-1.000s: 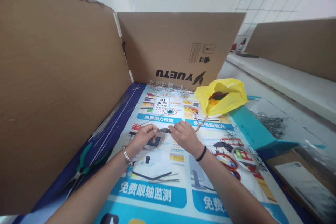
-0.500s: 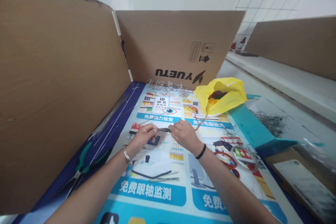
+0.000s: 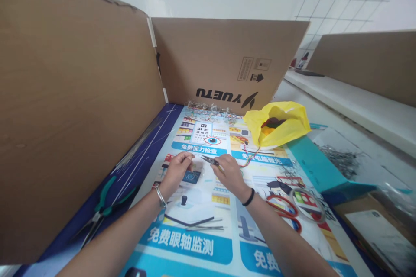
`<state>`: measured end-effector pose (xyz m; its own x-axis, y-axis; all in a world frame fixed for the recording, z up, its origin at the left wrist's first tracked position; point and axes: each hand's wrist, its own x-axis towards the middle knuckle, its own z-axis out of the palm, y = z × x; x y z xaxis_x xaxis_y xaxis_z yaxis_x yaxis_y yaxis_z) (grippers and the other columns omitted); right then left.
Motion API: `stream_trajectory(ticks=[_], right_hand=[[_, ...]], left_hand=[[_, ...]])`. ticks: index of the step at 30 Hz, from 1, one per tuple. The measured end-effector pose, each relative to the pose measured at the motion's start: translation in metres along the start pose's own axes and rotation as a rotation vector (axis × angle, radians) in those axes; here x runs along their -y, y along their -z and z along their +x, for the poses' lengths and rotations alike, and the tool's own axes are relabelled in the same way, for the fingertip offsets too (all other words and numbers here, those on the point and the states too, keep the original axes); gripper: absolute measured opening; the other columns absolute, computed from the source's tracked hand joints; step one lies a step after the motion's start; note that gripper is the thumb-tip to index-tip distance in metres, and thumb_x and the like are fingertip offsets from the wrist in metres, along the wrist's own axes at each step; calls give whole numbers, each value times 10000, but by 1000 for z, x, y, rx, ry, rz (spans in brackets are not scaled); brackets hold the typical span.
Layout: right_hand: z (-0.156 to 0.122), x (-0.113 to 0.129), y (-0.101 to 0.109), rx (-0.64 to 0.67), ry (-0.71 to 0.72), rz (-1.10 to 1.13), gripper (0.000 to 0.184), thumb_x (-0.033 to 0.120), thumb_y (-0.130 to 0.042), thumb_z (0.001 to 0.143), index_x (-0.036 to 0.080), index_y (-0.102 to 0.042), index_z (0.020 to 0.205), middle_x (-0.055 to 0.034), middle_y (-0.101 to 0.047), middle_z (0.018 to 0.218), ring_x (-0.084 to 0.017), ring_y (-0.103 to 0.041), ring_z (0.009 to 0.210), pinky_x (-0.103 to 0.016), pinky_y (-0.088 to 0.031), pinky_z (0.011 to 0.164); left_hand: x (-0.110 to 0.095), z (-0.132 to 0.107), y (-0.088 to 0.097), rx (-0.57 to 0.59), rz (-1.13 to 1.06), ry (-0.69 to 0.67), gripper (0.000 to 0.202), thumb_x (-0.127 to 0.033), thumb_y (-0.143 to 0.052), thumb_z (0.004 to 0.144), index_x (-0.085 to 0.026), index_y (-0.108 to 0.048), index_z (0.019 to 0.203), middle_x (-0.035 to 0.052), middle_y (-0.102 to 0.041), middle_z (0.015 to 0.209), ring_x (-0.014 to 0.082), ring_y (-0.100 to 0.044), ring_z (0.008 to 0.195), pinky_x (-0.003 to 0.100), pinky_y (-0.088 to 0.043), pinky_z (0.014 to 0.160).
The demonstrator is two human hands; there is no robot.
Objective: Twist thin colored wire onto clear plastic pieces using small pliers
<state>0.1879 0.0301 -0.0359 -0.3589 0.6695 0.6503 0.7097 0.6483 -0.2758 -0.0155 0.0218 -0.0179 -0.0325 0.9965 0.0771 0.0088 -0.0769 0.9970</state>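
My right hand (image 3: 230, 175) is closed around small needle-nose pliers (image 3: 212, 161), whose dark jaws point left toward my other hand. My left hand (image 3: 178, 169) pinches a thin wire; only a short bit shows at the fingertips, and the rest is hidden or too fine to make out. A small gap separates the plier tips from the left fingers. Both hands are over a printed poster sheet (image 3: 208, 188). Several short straight wires (image 3: 208, 225) lie on the sheet below the hands.
Teal-handled pliers (image 3: 103, 210) lie at left, near long thin wires (image 3: 131, 156). A yellow bag (image 3: 294, 127) holds coloured strands. Red-handled scissors (image 3: 282, 210), a clear tape roll (image 3: 320, 212) and a teal box (image 3: 320, 164) are at right. Cardboard panels (image 3: 201, 56) stand left and behind.
The plier tips have come away from the left fingers, so a gap now shows between them. Both hands remain over the same part of the poster; the view has shifted slightly.
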Motion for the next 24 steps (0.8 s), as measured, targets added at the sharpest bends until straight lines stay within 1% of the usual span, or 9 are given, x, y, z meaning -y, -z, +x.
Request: stream_trajectory(ticks=[2, 4, 7, 10, 16, 21, 24], right_hand=[[0, 6, 0, 62, 18, -47, 172, 303, -516, 866, 183, -602, 955, -74, -597, 853, -206, -532, 843, -351, -430, 739], [0, 10, 0, 81, 5, -74, 166, 300, -514, 868, 183, -601, 949, -74, -590, 849, -208, -525, 843, -354, -422, 741], [-1, 12, -1, 62, -22, -73, 159, 289, -520, 865, 176, -595, 948, -78, -591, 855, -215, -520, 847, -363, -423, 745], [-2, 11, -3, 52, -6, -45, 155, 278, -526, 862, 176, -588, 959, -80, -597, 863, -218, -529, 855, -369, -436, 745], [-2, 11, -4, 17, 18, 3, 161, 257, -530, 863, 181, -573, 999, -74, -609, 866, -201, -549, 844, -355, -479, 757], [-1, 12, -2, 36, 30, 35, 181, 261, -511, 876, 186, -564, 1032, -81, -610, 879, -206, -548, 839, -369, -486, 761], [-1, 13, 0, 60, 49, 24, 172, 262, -499, 883, 185, -566, 1021, -77, -601, 860, -205, -540, 831, -363, -476, 755]], left_hand=[[-1, -1, -1, -13, 52, -30, 174, -315, -508, 783, -177, -535, 680, -37, -512, 548, 108, -484, 537, 234, -398, 610], [-2, -2, -2, -10, 91, -48, 158, -296, -498, 784, -181, -539, 684, -38, -519, 540, 112, -490, 539, 237, -401, 621], [-4, -4, -3, 18, 105, -50, 133, -277, -487, 784, -184, -546, 709, -40, -524, 535, 116, -496, 536, 233, -393, 595], [-6, -6, -4, 37, 127, -40, 122, -270, -486, 781, -186, -558, 729, -44, -523, 523, 120, -496, 526, 228, -379, 565], [-5, -6, -4, 81, 175, -32, 98, -227, -489, 760, -189, -559, 703, -46, -530, 504, 120, -502, 511, 223, -366, 550], [-2, -6, -4, 177, 176, -1, 116, -250, -483, 766, -186, -557, 704, -50, -521, 499, 111, -491, 473, 216, -346, 499], [-1, -6, -4, 199, 131, 26, 98, -249, -502, 750, -182, -542, 691, -53, -513, 519, 101, -491, 458, 210, -342, 484]])
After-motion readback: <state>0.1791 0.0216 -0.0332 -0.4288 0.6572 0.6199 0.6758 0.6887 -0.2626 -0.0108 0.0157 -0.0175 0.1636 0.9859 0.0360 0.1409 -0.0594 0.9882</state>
